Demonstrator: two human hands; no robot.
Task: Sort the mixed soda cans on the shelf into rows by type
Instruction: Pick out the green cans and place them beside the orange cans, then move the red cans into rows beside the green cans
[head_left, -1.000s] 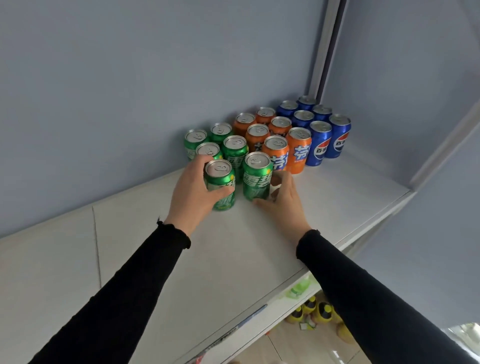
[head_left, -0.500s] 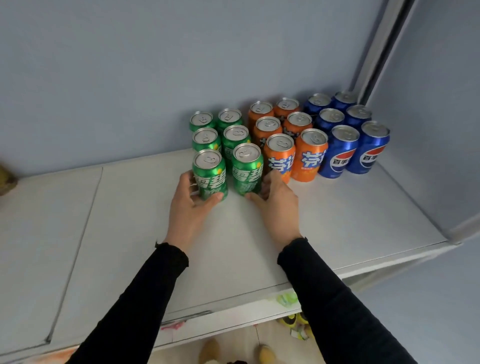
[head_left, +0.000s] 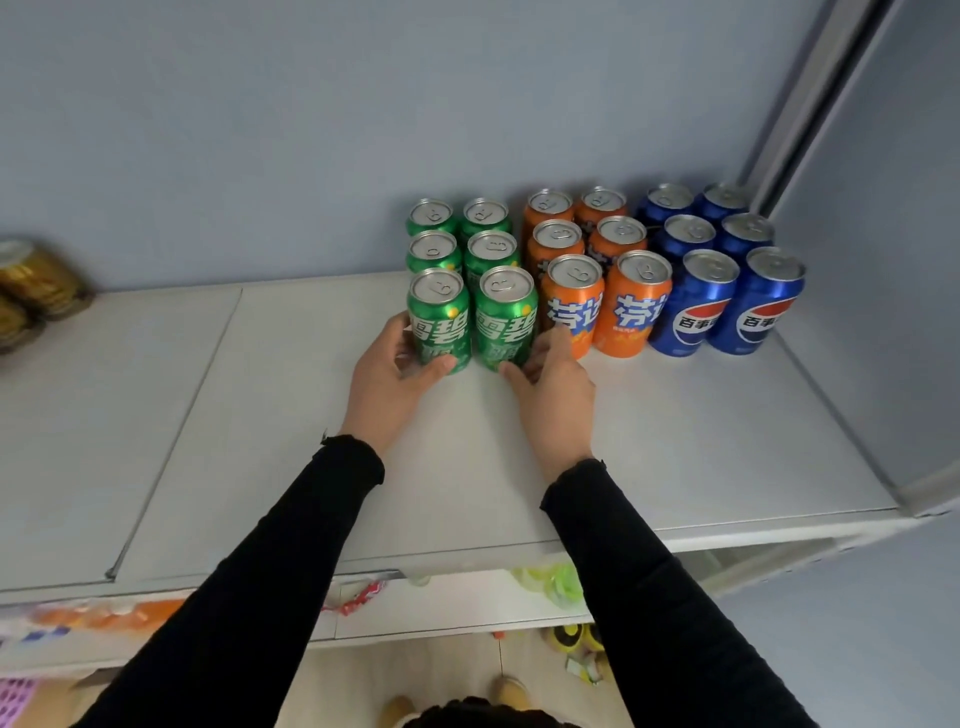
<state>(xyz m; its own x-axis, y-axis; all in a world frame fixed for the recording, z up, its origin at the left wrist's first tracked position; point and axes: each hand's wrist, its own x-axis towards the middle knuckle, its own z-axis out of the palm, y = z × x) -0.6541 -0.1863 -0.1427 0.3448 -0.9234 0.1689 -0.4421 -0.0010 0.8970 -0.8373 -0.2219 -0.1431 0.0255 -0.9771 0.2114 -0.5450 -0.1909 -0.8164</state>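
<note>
Soda cans stand on the white shelf (head_left: 675, 447) against the back wall in double rows by colour: green cans (head_left: 485, 249) on the left, orange cans (head_left: 631, 306) in the middle, blue cans (head_left: 756, 306) on the right. My left hand (head_left: 389, 371) wraps the base of the front-left green can (head_left: 439, 312). My right hand (head_left: 553, 382) cups the base of the front-right green can (head_left: 506, 312), its fingers between that can and the neighbouring orange can (head_left: 574, 299). Both cans stand upright on the shelf.
Gold-lidded jars (head_left: 36, 280) sit at the shelf's far left. A side wall (head_left: 883, 260) closes the shelf on the right, just past the blue cans. A seam (head_left: 176, 431) runs through the shelf panel on the left. Below the front edge are packets and the floor.
The camera has swung to face the shelf squarely. The front-left green can has been slid beside its neighbour and in line with the front row. Both hands remain at these two cans.
</note>
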